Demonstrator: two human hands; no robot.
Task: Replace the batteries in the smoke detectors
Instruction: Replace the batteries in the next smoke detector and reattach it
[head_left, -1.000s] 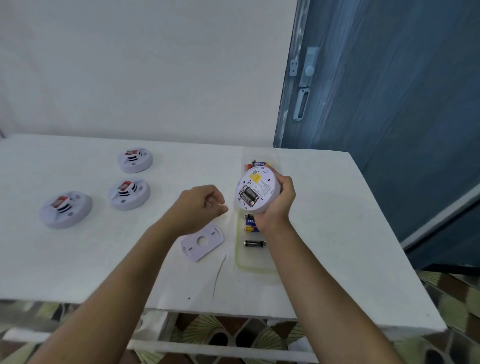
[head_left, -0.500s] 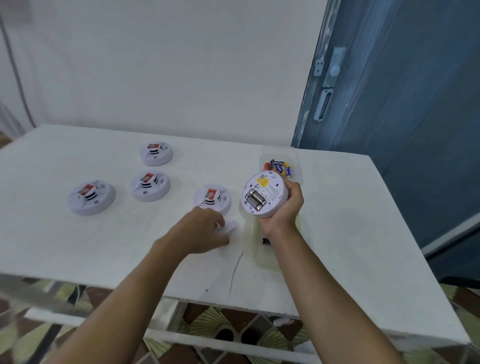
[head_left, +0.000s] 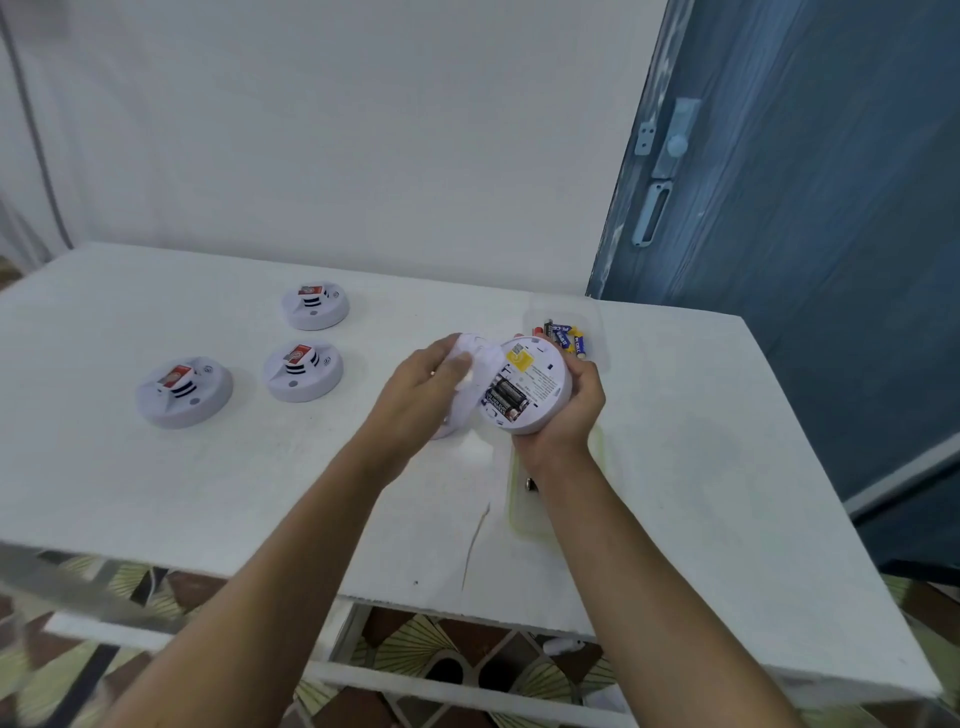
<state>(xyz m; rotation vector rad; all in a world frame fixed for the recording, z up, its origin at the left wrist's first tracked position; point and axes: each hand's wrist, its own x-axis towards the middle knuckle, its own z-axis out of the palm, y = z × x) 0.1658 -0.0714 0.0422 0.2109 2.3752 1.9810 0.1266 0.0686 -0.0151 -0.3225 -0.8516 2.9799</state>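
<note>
In the head view our right hand (head_left: 563, 415) cups the smoke detector (head_left: 537, 382) from below, fingers curled round its rim and its back turned up to us. Two batteries (head_left: 505, 397) sit in its open bay, slanting roughly from 10 to 4 o'clock. Our left hand (head_left: 421, 379) grips the white backplate (head_left: 475, 374), blurred, at the detector's 9 o'clock and touching its rim. We judge the plate must travel toward 3 o'clock to cover the bay, so the left hand is the nearer one. Three other detectors (head_left: 303, 371) rest on the table (head_left: 156, 493), well off at 9 o'clock.
</note>
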